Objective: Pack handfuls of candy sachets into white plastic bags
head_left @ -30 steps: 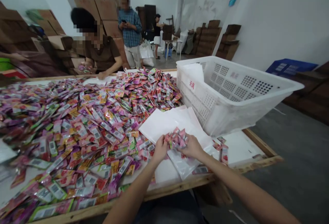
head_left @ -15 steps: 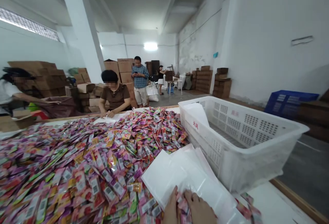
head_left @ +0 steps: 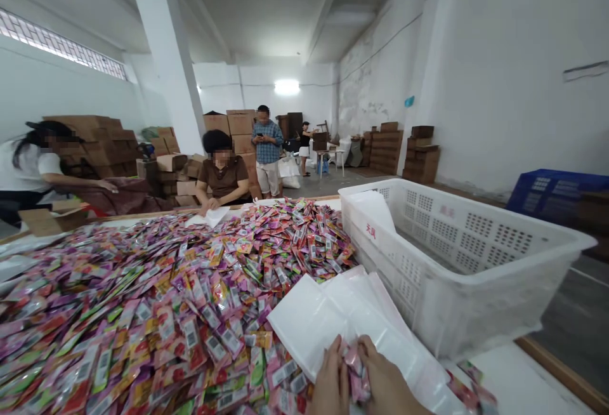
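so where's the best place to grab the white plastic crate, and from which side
Probably the outward-jutting lip of the crate at its near short end, fingers hooked under from outside. It stands upright, open top up, so that lip offers a ready edge. Coming from the near right seems better, since white sheets lie along its left long wall.

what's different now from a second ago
The view has tilted up, so the left hand and right hand sit lower in the picture. Opposite, the co-worker in brown has brought both hands together over a white sheet; earlier they were apart, one holding packets. The wearer's hands keep small packets between them over white plastic; the white basket still stands beside the packet heap.
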The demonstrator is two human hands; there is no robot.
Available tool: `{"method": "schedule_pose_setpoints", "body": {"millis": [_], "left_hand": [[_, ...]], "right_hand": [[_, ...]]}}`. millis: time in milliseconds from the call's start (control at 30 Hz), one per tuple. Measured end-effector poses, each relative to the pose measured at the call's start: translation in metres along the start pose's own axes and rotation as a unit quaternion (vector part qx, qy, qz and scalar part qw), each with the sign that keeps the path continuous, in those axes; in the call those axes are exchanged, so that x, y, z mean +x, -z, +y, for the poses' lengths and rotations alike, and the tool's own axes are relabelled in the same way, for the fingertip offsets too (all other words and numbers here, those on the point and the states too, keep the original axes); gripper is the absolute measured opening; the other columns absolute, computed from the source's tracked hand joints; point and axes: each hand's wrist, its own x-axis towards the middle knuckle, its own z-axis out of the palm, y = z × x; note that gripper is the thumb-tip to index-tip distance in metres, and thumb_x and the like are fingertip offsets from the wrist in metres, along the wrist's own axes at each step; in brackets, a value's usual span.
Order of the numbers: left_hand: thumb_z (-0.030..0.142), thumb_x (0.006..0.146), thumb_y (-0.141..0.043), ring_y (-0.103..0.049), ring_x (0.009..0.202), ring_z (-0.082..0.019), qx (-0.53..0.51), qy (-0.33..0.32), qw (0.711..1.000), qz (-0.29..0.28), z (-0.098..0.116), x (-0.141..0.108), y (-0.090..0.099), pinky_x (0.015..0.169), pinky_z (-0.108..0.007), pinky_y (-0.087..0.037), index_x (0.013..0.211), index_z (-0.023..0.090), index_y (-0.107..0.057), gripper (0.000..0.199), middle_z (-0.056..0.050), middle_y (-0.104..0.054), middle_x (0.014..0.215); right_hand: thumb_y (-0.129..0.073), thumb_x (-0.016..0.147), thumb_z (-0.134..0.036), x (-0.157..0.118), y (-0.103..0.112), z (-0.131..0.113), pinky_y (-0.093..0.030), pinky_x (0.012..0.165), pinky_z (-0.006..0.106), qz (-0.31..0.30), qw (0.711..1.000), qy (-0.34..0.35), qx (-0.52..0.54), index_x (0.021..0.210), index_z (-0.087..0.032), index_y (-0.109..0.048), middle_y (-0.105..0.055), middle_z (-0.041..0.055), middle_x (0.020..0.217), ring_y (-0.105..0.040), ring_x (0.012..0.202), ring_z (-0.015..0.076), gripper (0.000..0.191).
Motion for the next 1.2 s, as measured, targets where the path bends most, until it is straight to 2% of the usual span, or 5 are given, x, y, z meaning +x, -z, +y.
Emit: {"method": "schedule_pose_setpoints", "body": {"millis": [200,533,700,933,1200], "left_hand": [[0.022,0.083,-0.034,-0.042,0.121,-0.021,0.030,0.049,0.997,0.048,0.000,0.001,-0.005,0.102,-0.034,-0.032,0.126,0.010,-0.043,0.046,-0.014,-0.048,0.129],[-0.001,0.059,-0.042,-0.058,0.090,-0.027,0.347,0.059,0.933,-0.080,0.057,0.005,0.032,0.077,-0.038,-0.045,0.097,0.013,-0.055,0.042,-0.012,-0.061,0.098],[-0.003,0.065,-0.037,-0.054,0.096,-0.021,0.266,0.042,0.960,-0.070,0.053,0.006,0.026,0.085,-0.033,-0.041,0.096,0.014,-0.054,0.040,-0.011,-0.057,0.104],[0.026,0.084,-0.039,-0.055,0.090,-0.019,0.032,-0.071,0.996,-0.035,0.026,0.011,0.019,0.082,-0.030,-0.044,0.082,0.016,-0.058,0.022,-0.010,-0.058,0.094],[0.018,0.084,-0.033,-0.046,0.116,-0.019,0.064,-0.082,0.994,-0.026,0.040,0.009,0.022,0.104,-0.039,-0.033,0.111,0.015,-0.055,0.036,-0.012,-0.052,0.124]], "right_hand": [[-0.055,0.058,-0.019,-0.008,-0.020,0.022,-0.043,0.091,0.043,0.060,0.992,0.098,0.050,0.124,-0.024,-0.049,-0.050,0.0102,0.127,-0.051,0.111,0.0302,0.066],[-0.064,0.050,-0.027,-0.009,-0.004,0.005,-0.037,0.096,0.046,-0.007,0.993,0.106,0.052,0.121,-0.017,-0.052,-0.052,0.0152,0.123,-0.045,0.115,0.0330,0.072],[-0.070,0.048,-0.041,-0.015,0.010,-0.002,-0.034,0.099,0.046,-0.003,0.988,0.134,0.080,0.126,-0.017,-0.047,-0.047,0.0152,0.128,-0.042,0.117,0.0333,0.085],[-0.045,0.076,-0.022,-0.008,0.001,0.007,-0.045,0.086,0.035,0.028,0.977,0.189,0.094,0.107,-0.030,-0.061,-0.064,0.0051,0.107,-0.058,0.098,0.0222,0.035],[-0.050,0.054,-0.005,0.001,0.026,-0.032,-0.045,0.080,0.036,-0.053,0.996,-0.065,-0.040,0.108,-0.017,-0.057,-0.060,0.0117,0.110,-0.057,0.097,0.0272,0.056]]}}
